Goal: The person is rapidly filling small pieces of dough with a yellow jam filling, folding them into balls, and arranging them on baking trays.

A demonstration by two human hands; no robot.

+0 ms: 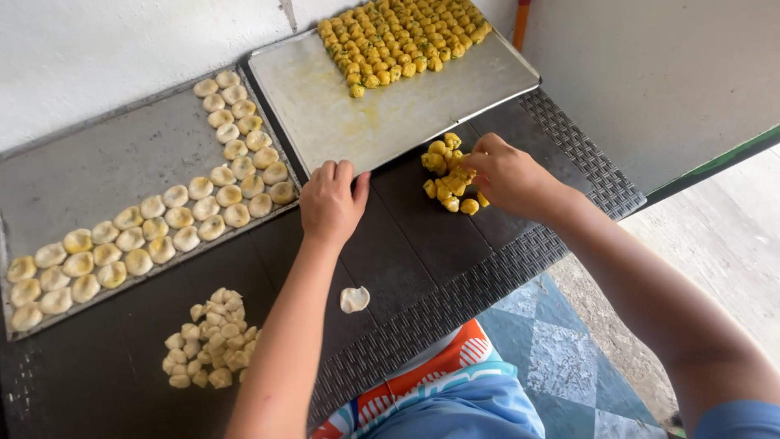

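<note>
Fingertip pinch — right hand [508, 175], filling balls [447, 175]

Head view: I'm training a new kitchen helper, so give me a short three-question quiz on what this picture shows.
1. True or false: the right hand is at the loose pile of yellow filling balls on the dark table.
2. Which tray does the left hand touch? A) the tray of filled dumplings B) the tray of yellow balls
3. What lies alone on the table near the left forearm?

Key:
1. True.
2. B, at its near edge.
3. One flat round dough wrapper, to the right of the heap of dough pieces.
</note>
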